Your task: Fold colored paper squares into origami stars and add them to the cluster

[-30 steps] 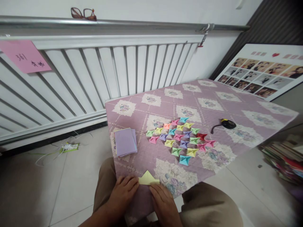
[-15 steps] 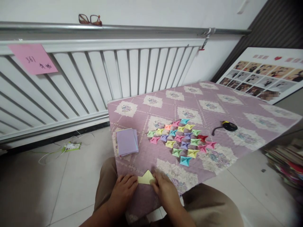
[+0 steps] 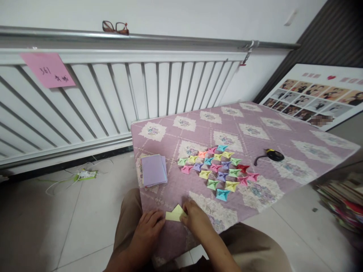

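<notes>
A pale yellow folded paper [image 3: 175, 215], with a peak at its top edge, lies flat on the table near the front edge. My left hand [image 3: 149, 228] rests on the cloth with its fingers laid out, fingertips at the paper's left end. My right hand [image 3: 196, 220] has its fingers curled and pinches the right end, hiding that corner. Beyond my hands stand several small folded paper boats [image 3: 222, 176] in many colours, set in slanting rows. To the left sits a stack of coloured paper sheets [image 3: 154, 170] with a purple one on top.
A flowered purple tablecloth [image 3: 176, 147] covers the table. On its right lies a small black and yellow object with a strap [image 3: 274, 154]. A white radiator [image 3: 159, 83] runs behind. Glasses [image 3: 115, 27] sit on the pipe above. A power strip [image 3: 86, 175] lies on the floor.
My right hand's fingers have curled in more tightly at the paper's right end. My left hand has drawn slightly off the paper's left end. The view has shifted a little.
</notes>
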